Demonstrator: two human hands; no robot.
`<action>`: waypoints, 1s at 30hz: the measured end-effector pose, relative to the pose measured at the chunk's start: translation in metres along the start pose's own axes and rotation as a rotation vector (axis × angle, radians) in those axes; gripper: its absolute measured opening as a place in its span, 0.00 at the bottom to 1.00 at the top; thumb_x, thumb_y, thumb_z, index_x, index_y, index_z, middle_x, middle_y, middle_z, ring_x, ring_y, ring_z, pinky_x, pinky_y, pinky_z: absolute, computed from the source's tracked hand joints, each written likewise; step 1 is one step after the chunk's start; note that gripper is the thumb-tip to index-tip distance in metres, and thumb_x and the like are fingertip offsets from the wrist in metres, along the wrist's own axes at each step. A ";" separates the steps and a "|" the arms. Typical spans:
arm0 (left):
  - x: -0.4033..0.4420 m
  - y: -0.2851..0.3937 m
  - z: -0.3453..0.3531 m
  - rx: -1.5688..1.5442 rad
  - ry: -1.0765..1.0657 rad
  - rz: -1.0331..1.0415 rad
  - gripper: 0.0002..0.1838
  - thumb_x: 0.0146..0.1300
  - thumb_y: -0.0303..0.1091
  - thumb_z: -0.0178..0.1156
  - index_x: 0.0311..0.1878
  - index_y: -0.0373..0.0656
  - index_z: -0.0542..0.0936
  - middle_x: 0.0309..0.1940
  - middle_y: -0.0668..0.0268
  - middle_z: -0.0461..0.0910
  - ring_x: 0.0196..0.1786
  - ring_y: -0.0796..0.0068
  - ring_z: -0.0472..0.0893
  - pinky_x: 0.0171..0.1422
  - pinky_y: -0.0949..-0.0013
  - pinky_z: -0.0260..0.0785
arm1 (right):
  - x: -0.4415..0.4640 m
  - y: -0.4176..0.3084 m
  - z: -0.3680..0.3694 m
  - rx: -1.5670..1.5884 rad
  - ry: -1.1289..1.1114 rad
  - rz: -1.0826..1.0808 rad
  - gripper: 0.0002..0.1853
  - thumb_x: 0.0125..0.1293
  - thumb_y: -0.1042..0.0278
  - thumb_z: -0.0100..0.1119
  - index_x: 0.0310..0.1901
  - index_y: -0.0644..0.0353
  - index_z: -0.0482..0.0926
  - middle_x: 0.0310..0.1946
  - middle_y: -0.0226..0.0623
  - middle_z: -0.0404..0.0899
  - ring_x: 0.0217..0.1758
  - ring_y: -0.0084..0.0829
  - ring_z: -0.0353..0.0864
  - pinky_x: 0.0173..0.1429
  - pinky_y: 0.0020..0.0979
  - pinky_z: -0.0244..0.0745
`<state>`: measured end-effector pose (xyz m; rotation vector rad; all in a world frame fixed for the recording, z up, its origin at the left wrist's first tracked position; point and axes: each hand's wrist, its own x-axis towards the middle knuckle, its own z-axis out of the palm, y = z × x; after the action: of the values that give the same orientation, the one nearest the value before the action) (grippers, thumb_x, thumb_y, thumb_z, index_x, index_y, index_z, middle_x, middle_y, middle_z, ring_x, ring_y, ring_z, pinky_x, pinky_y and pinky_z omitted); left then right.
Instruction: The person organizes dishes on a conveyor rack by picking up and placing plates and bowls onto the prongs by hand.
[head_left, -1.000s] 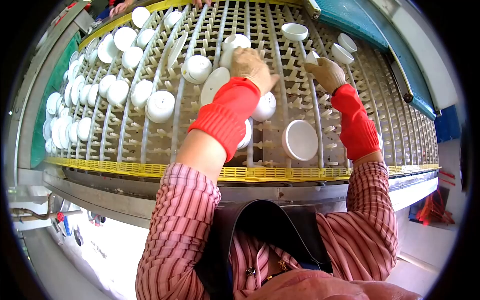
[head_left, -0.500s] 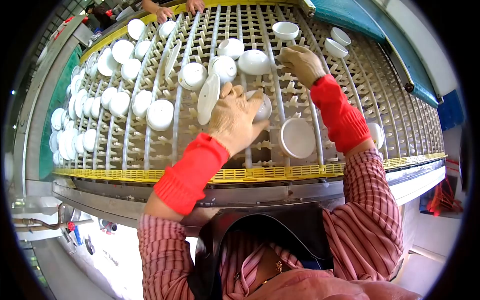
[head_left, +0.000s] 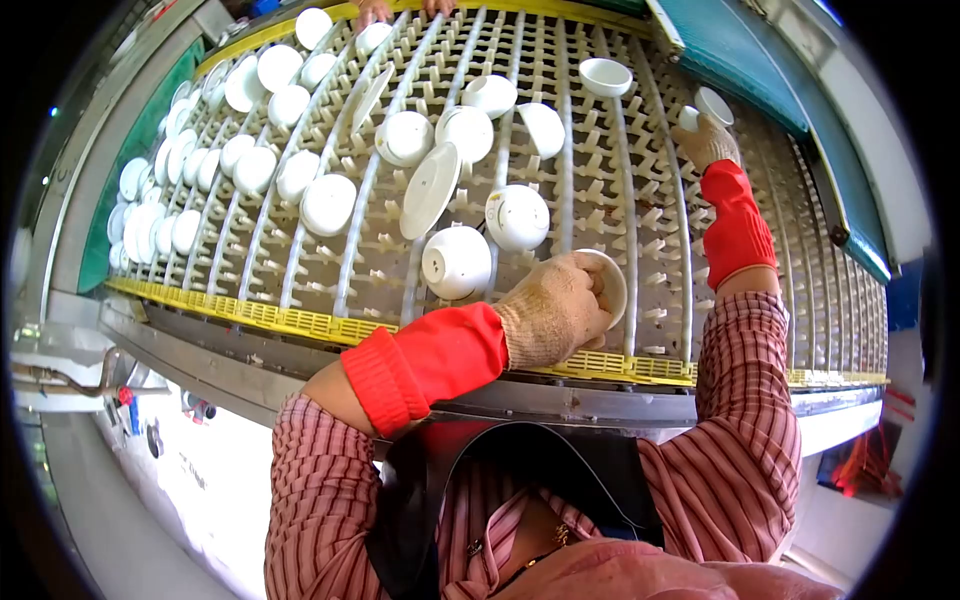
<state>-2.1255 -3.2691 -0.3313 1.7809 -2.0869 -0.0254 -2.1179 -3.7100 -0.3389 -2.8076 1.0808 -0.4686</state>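
My left hand (head_left: pixel 560 308), in a beige knit glove, is closed around the rim of a white shallow bowl (head_left: pixel 622 288) near the belt's front edge. My right hand (head_left: pixel 708 146), gloved alike, reaches to the far right; its fingers are at a small white bowl (head_left: pixel 689 118) and appear closed on it, partly hidden. Just beyond stands another small bowl (head_left: pixel 714 105). Left of my left hand, a white bowl (head_left: pixel 456 262) and a bowl with a patterned rim (head_left: pixel 517 217) rest on the pegs. A white oval plate (head_left: pixel 431 190) leans behind them.
The pegged conveyor belt (head_left: pixel 650 225) has a yellow front edge (head_left: pixel 250 310). Many white dishes (head_left: pixel 255 170) stand toward the left. Another person's hands (head_left: pixel 375 12) are at the far edge. A teal-covered panel (head_left: pixel 740 65) borders the right.
My left hand has moved right and closer, onto the shallow bowl. My right hand has reached farther right to the small bowls. One bowl near the middle now tilts on edge. The view shifted slightly.
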 end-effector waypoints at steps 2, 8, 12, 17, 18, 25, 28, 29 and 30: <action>-0.001 -0.001 -0.006 0.040 -0.121 -0.062 0.13 0.63 0.44 0.77 0.40 0.44 0.90 0.45 0.61 0.91 0.54 0.56 0.90 0.58 0.55 0.85 | 0.011 0.011 0.012 -0.066 -0.089 0.053 0.36 0.73 0.36 0.67 0.66 0.62 0.88 0.65 0.63 0.88 0.71 0.60 0.88 0.75 0.53 0.81; -0.044 -0.018 -0.065 0.090 0.232 -0.040 0.09 0.72 0.32 0.71 0.53 0.48 0.92 0.48 0.60 0.92 0.49 0.62 0.94 0.52 0.60 0.90 | -0.024 0.011 0.015 -0.083 -0.049 -0.113 0.34 0.76 0.34 0.63 0.63 0.60 0.90 0.57 0.64 0.91 0.63 0.62 0.90 0.67 0.57 0.83; -0.127 -0.028 -0.130 -0.325 0.222 -0.630 0.15 0.80 0.43 0.67 0.62 0.48 0.92 0.53 0.57 0.93 0.51 0.68 0.93 0.57 0.64 0.87 | -0.088 0.007 -0.018 0.162 -0.194 -0.050 0.32 0.72 0.34 0.68 0.58 0.58 0.92 0.49 0.58 0.93 0.54 0.57 0.93 0.60 0.54 0.83; -0.204 -0.066 -0.121 0.279 0.279 -1.131 0.33 0.82 0.60 0.63 0.65 0.35 0.89 0.60 0.46 0.92 0.63 0.48 0.90 0.71 0.52 0.78 | -0.117 0.027 -0.029 0.567 -0.119 -0.283 0.23 0.82 0.48 0.67 0.63 0.60 0.90 0.50 0.52 0.93 0.48 0.47 0.93 0.58 0.43 0.87; -0.212 -0.077 -0.112 0.564 0.228 -1.081 0.36 0.81 0.62 0.64 0.65 0.32 0.89 0.60 0.44 0.92 0.64 0.43 0.89 0.73 0.49 0.77 | -0.127 0.008 -0.038 0.848 -0.179 -0.193 0.24 0.84 0.49 0.66 0.63 0.63 0.89 0.52 0.50 0.93 0.52 0.44 0.93 0.59 0.42 0.88; -0.131 -0.038 -0.124 0.536 0.321 -0.692 0.27 0.75 0.43 0.72 0.66 0.28 0.85 0.63 0.42 0.87 0.69 0.39 0.83 0.78 0.47 0.72 | -0.158 -0.031 -0.057 1.011 -0.525 -0.138 0.24 0.81 0.44 0.69 0.59 0.60 0.90 0.55 0.47 0.92 0.55 0.42 0.93 0.55 0.43 0.91; -0.109 -0.025 -0.114 0.550 0.334 -0.485 0.27 0.72 0.37 0.74 0.66 0.27 0.84 0.64 0.42 0.85 0.70 0.37 0.81 0.81 0.44 0.70 | -0.189 -0.011 -0.090 0.387 -0.286 -0.111 0.30 0.77 0.41 0.72 0.67 0.56 0.89 0.52 0.50 0.93 0.55 0.45 0.94 0.59 0.44 0.90; -0.100 -0.020 -0.112 0.510 0.329 -0.464 0.26 0.72 0.35 0.74 0.67 0.27 0.84 0.66 0.42 0.84 0.70 0.36 0.81 0.82 0.44 0.69 | -0.200 -0.001 -0.099 0.355 -0.260 -0.092 0.31 0.76 0.41 0.72 0.68 0.57 0.88 0.52 0.51 0.93 0.55 0.45 0.95 0.60 0.45 0.89; -0.088 -0.018 -0.109 0.480 0.336 -0.433 0.27 0.71 0.35 0.74 0.67 0.27 0.84 0.65 0.42 0.85 0.70 0.36 0.81 0.81 0.44 0.70 | -0.211 0.014 -0.106 0.324 -0.239 -0.075 0.32 0.75 0.41 0.73 0.68 0.59 0.87 0.52 0.51 0.93 0.56 0.46 0.95 0.60 0.46 0.89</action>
<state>-2.0653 -3.1631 -0.2610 2.2912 -1.5221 0.6564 -2.3082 -3.5778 -0.2938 -2.5434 0.7766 -0.2755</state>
